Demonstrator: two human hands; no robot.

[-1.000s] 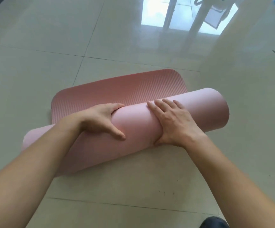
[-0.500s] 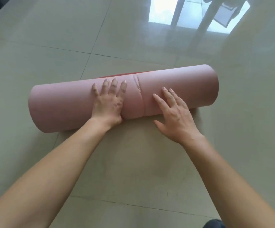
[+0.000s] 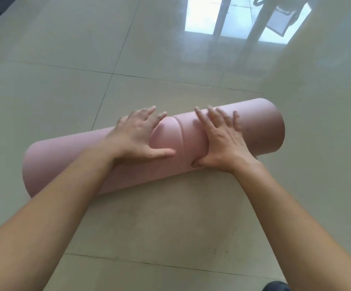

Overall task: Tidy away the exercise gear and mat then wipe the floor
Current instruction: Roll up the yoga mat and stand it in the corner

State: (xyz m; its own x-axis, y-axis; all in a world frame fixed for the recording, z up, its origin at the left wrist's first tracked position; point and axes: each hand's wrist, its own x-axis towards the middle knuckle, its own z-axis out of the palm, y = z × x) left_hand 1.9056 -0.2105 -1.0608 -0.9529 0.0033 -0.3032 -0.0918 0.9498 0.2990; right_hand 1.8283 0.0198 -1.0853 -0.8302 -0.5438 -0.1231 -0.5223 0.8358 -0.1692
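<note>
On the tiled floor (image 3: 65,80), approx. midway btw. its near & far edges, the pink mat (image 3: 260,131) is lying fully rolled into a thick tube, right end slanting farther away. Both hands are pressing its mid section. The left hand (image 3: 136,137) is resting flat on top, fingers straight & spread. The right hand (image 3: 222,141) is lying nearby, fingers splayed over the curve, not gripping. Creases are showing in the mat btw. them.
</note>
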